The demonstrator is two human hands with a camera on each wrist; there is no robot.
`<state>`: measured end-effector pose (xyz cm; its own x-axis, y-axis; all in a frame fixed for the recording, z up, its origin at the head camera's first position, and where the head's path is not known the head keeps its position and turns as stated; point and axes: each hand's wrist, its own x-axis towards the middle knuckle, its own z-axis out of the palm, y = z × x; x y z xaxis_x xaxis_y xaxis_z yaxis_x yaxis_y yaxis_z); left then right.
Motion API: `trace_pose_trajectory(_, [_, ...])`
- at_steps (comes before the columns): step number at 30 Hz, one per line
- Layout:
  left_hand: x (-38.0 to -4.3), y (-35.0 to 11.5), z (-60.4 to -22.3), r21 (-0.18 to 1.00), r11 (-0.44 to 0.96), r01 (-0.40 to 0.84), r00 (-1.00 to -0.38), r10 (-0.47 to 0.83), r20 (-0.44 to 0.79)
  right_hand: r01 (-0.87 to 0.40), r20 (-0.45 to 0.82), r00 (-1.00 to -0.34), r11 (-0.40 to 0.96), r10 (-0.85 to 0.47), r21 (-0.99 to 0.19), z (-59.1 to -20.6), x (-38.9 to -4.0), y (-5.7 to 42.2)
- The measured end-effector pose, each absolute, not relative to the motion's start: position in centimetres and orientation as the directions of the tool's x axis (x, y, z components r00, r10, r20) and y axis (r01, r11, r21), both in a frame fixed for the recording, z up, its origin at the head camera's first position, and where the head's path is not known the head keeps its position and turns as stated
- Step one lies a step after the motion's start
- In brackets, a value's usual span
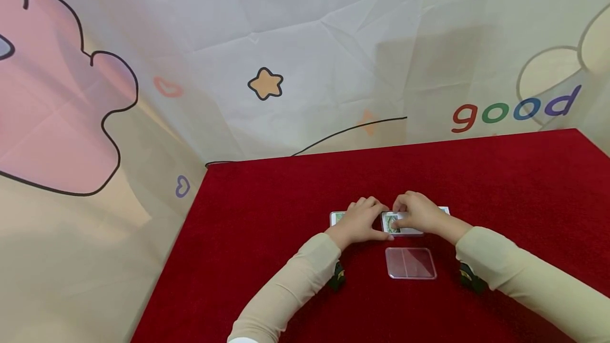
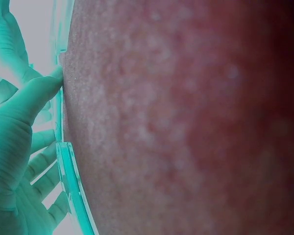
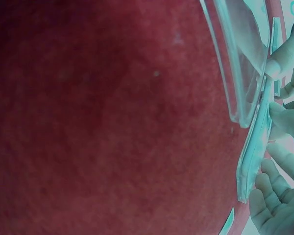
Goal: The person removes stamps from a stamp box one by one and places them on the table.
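In the head view, a clear plastic card case lies between the hands with a picture card in it. My left hand holds the case's left end, thumb at the near corner and forefinger at the far one. Over the case, my right hand pinches the card, its thumb on the face and its forefinger near the far edge; the contact is partly covered. The right wrist view shows the case edge-on beside the right hand's curled fingers. A clear lid lies flat nearer me.
Another cased card lies left, partly behind the left hand. A card shows beyond the right wrist. Red cloth covers the table, and a printed backdrop rises behind its far edge.
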<state>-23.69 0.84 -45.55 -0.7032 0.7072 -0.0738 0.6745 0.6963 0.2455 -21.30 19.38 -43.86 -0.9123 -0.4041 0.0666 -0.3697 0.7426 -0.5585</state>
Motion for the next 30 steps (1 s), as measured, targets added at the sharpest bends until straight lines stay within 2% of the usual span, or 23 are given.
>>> trace_pose_trajectory(30, [-23.81, 0.84, -45.51, 0.246, 0.698, 0.673, -0.704, 0.706, -0.078, -0.364, 0.012, -0.899, 0.731, -0.438, -0.577, -43.61, -22.13, 19.57])
